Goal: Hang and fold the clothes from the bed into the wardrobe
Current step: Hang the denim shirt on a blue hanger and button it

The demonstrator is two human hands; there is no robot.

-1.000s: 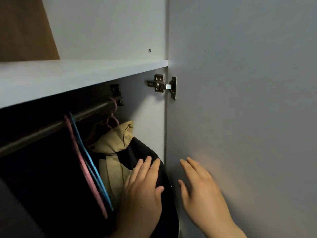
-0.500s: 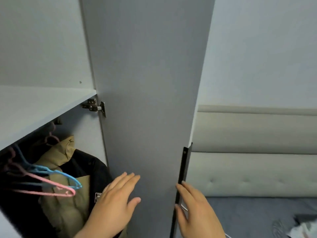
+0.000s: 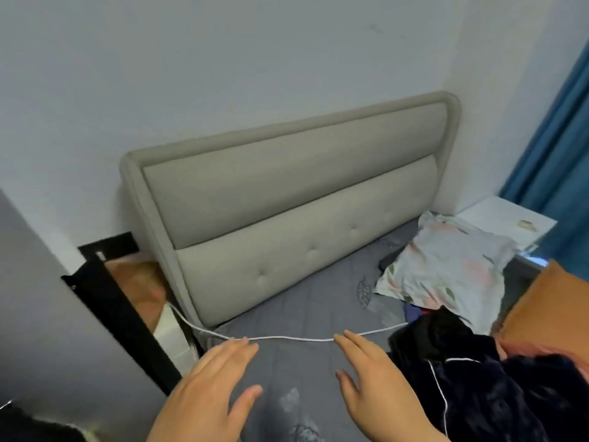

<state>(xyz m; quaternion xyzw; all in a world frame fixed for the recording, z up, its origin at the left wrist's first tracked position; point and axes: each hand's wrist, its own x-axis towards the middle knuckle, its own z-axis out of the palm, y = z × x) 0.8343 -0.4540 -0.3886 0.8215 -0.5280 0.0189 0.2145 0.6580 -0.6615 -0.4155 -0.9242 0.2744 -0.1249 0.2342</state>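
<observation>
Both hands are held palm down above the bed [image 3: 306, 301], which carries a grey sheet. The left hand [image 3: 204, 393] is at lower centre-left. Its fingers [image 3: 234, 349] are straight and lie close together, with the thumb spread to the side; they hold nothing. The right hand [image 3: 376, 390] is just beside it. Its fingers [image 3: 352, 342] are also straight and hold nothing.

The dark navy garment [image 3: 478, 397], trimmed with white piping, lies crumpled on the bed just right of the right hand. Whether the hand touches it cannot be told. A floral pillow [image 3: 446, 266] lies behind the garment, and an orange fabric item [image 3: 548, 314] lies to its right.

A white cable [image 3: 287, 339] runs across the sheet just beyond the fingertips. The padded headboard [image 3: 287, 202] stands against the wall. The grey wardrobe door [image 3: 47, 314] is at the left edge.
</observation>
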